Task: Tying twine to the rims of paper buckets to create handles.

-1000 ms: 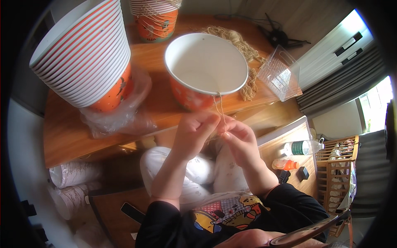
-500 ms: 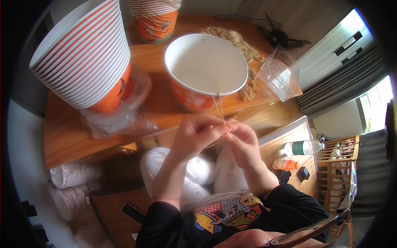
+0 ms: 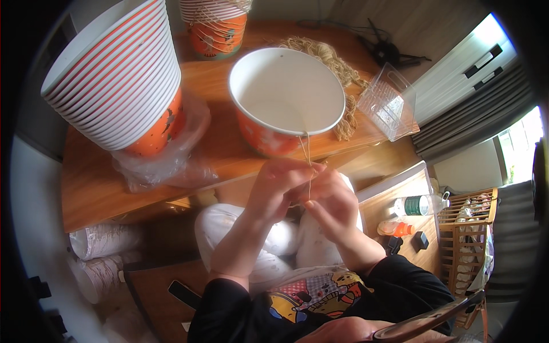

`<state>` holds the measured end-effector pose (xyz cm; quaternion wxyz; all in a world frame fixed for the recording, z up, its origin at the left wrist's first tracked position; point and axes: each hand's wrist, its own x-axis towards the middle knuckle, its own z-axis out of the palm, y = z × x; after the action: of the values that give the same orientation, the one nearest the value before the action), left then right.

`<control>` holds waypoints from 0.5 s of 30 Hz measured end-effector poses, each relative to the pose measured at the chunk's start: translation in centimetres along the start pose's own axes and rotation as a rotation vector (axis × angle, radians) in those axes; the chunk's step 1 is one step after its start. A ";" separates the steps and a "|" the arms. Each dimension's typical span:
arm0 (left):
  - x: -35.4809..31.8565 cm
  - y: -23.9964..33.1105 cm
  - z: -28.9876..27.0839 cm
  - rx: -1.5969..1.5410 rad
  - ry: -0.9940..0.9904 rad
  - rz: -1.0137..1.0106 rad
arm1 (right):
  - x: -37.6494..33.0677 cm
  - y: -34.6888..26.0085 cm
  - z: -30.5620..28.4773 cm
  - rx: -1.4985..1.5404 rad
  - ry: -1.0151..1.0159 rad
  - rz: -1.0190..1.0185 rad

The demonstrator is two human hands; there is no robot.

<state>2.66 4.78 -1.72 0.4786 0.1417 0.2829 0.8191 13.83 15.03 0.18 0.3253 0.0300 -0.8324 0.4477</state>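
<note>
A large orange paper bucket [image 3: 260, 134] with a white inside stands near the table's front edge. From its near rim runs a thin beige string [image 3: 307, 150] down to my hands. My left hand [image 3: 274, 186] pinches the string between thumb and fingertips just below the rim. Close beside it, my right hand [image 3: 331, 203] is curled with its thumb and fingers on the lower stretch of the string. The fingertips nearly meet, and part of the string is hidden behind them.
A tall stack of white-rimmed buckets [image 3: 123, 80] stands at left, with clear plastic wrap [image 3: 166, 166] round its base. Behind is another stack [image 3: 217, 37] draped with strings. A bundle of beige strings [image 3: 326, 54] and a clear plastic tray [image 3: 389, 103] lie right of the bucket on the wooden table [image 3: 97, 194].
My right hand has moved slightly down along the string, its fingers now lower than the left's. The bucket has shifted a touch to the right.
</note>
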 end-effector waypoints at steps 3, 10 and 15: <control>-0.1 -0.7 -0.2 -0.095 -0.034 0.015 | -0.1 -0.3 -0.1 -0.224 0.002 -0.118; 0.3 -1.0 -0.1 -0.191 -0.133 -0.031 | -0.4 -1.5 -0.2 -0.381 0.017 -0.271; 0.2 -1.0 0.6 -0.307 -0.177 -0.140 | -1.3 -1.5 -0.4 -0.390 0.022 -0.347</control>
<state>3.57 5.59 -1.82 0.5734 0.1184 0.1209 0.8016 15.63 14.13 0.69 0.4058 0.1041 -0.8818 0.2167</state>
